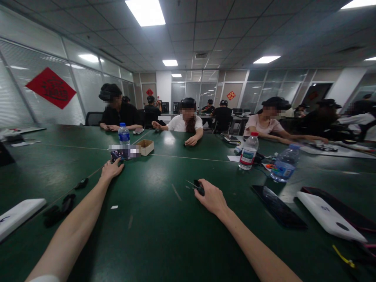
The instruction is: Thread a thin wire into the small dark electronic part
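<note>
The right hand's fingers [200, 184] are curled round a small dark tool [199, 188], thumb on the near side, with thin metal tips pointing away to the left; it is low at the desk [164, 235], and exactly what kind of tool it is cannot be told. The left hand [111, 170] reaches further forward, its fingers loosely spread at the near edge of a small dark device [118, 156]. They seem to touch it, but whether they grip it cannot be told.

As for progress, each hand appears to be on its own thing: the tool is already in the right hand, while the device and the tool are well apart, so the two have not been brought together. Whether anything on the device is finished or left is too blurred to judge.

Just beside the device stands an open box [147, 148], with a blue-capped bottle [123, 135] behind. A paper scrap [114, 207] lies between the forearms. Out to the right are a red-capped bottle [248, 152], a larger bottle [284, 164], a black phone [277, 207] and a white case [330, 217]. Across the desk sits a person in a white top [176, 124].
</note>
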Available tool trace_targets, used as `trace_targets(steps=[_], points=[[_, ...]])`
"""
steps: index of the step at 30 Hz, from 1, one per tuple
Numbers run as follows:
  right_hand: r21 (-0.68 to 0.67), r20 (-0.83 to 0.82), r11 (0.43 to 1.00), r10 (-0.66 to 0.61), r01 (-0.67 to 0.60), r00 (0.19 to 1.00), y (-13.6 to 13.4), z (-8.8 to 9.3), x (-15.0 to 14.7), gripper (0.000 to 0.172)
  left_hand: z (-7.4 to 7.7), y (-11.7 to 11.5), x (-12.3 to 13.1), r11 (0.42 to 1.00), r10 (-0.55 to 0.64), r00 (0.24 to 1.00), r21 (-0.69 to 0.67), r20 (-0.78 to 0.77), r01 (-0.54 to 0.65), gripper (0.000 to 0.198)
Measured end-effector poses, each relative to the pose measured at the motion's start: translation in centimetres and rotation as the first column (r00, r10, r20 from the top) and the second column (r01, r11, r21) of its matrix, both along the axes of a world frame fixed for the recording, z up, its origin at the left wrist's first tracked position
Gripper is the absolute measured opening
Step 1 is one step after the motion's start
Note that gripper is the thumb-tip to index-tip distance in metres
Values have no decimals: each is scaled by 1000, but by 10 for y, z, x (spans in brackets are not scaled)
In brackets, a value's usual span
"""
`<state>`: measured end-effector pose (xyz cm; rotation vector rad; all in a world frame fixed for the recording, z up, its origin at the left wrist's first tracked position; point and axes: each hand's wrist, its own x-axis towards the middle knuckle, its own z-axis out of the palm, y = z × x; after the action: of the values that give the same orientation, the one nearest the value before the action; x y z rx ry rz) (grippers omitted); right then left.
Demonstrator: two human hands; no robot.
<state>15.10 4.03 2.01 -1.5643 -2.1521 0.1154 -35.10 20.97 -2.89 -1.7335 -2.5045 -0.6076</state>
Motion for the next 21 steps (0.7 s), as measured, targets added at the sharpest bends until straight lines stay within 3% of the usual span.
trace_targets(steps=[11,21], points=[[9,22,999,-35,35,999,-2,2,-2,35,1,-3,3,1000,28,1000,-5,-11,-28,78],[30,17,999,-13,12,1000,-6,1,-1,36,2,-12,6,999,-46,999,-7,-7,46,73]])
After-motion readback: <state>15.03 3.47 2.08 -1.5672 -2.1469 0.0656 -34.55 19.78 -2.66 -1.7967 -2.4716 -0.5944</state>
